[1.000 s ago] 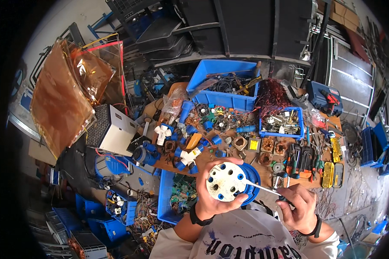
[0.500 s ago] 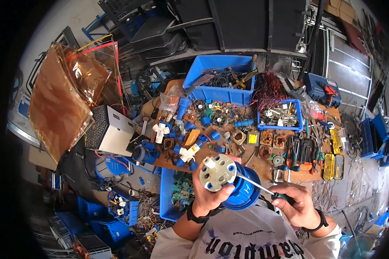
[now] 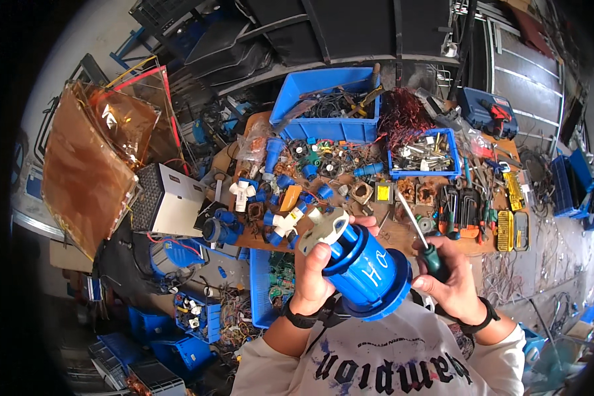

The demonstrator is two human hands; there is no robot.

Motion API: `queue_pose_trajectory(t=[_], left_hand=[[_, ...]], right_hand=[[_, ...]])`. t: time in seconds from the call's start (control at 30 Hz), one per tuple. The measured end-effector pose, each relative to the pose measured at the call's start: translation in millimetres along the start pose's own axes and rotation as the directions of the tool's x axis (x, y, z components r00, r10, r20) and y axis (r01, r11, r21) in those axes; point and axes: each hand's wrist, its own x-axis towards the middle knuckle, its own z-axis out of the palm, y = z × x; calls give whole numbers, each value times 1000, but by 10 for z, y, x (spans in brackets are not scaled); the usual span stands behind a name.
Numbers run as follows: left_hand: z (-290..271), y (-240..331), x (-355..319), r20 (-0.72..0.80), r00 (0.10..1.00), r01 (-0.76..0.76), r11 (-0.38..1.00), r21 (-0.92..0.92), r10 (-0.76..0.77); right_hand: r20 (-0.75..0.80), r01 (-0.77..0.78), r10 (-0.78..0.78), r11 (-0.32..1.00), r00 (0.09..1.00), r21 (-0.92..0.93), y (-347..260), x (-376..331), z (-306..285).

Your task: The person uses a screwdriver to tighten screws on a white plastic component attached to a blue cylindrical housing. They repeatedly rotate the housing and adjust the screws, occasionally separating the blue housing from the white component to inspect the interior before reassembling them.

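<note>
My left hand [image 3: 312, 280] is closed around a blue industrial plug connector [image 3: 373, 274], held tilted in front of my chest. A cream round insert [image 3: 328, 232] sits at its upper left end, partly covered by my thumb. The connector's wide blue collar faces lower right, and white handwritten marks show on its side. In my right hand [image 3: 454, 282] is a screwdriver [image 3: 433, 261], gripped by its dark green handle. Its metal shaft points up and left over the bench, apart from the connector.
A cluttered wooden bench [image 3: 478, 245] lies ahead, with white-and-blue fittings [image 3: 285, 223], hand tools and a yellow bit case [image 3: 505, 230]. Behind stand a large blue bin [image 3: 340, 130] and a small blue tray of metal parts [image 3: 424, 173]. A blue crate [image 3: 260, 290] stands below the bench at left.
The screwdriver's tip has left the connector's insert and swung upward. My left hand has turned the connector, so its side now shows more than its cream face.
</note>
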Motion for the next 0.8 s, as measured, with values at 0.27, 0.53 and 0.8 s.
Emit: queue_pose_trajectory(t=[0.27,0.53,0.8], left_hand=[[150,-44,120,59,998,38,999,-16,-37],[179,-127,243,161,987,-41,994,99,25],[268,-102,336,207,975,-111,982,155,78]], right_hand=[[152,-250,204,875,967,414,54,50,2],[231,-328,235,730,944,599,73,19,-35],[176,-275,211,700,961,659,21,-7,-2]])
